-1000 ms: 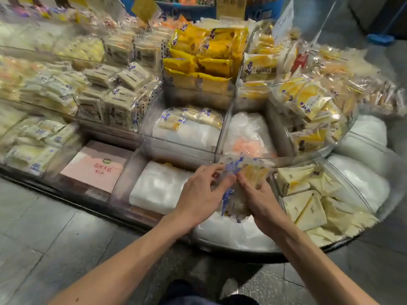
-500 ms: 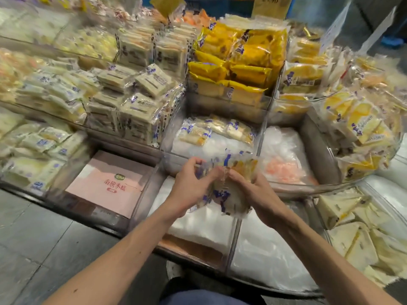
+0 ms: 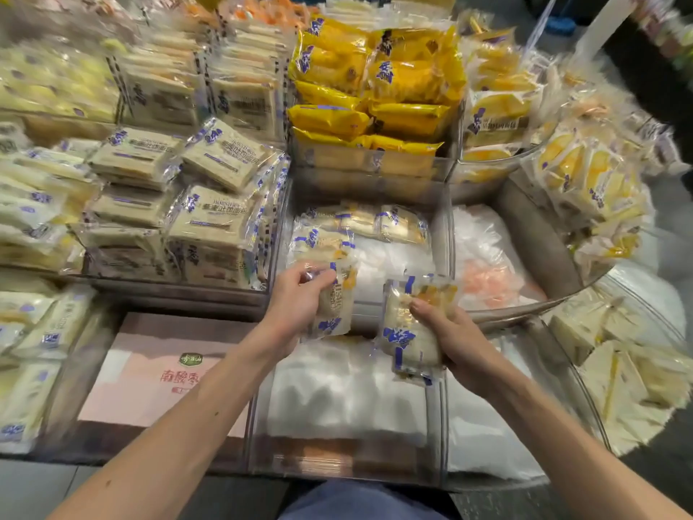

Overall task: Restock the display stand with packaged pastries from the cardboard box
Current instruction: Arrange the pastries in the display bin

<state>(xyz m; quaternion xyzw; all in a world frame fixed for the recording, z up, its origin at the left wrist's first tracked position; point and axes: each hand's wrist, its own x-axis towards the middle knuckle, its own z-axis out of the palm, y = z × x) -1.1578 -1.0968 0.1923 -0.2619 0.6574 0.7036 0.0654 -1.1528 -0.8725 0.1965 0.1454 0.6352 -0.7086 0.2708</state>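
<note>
Left hand clamped on pastry pack, over near edge of part-filled middle compartment. Right hand gripped second pack, just right of first. Risks: slick film slipping, pack falling into lower bin; hard squeeze crushing pastry.

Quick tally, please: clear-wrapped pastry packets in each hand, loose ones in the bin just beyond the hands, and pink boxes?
Left hand packet: 1
Right hand packet: 1 showing, maybe more beneath
Loose packets in bin: 3 clear, blur may hide more
Pink box: 1
Total: at least 6
</note>
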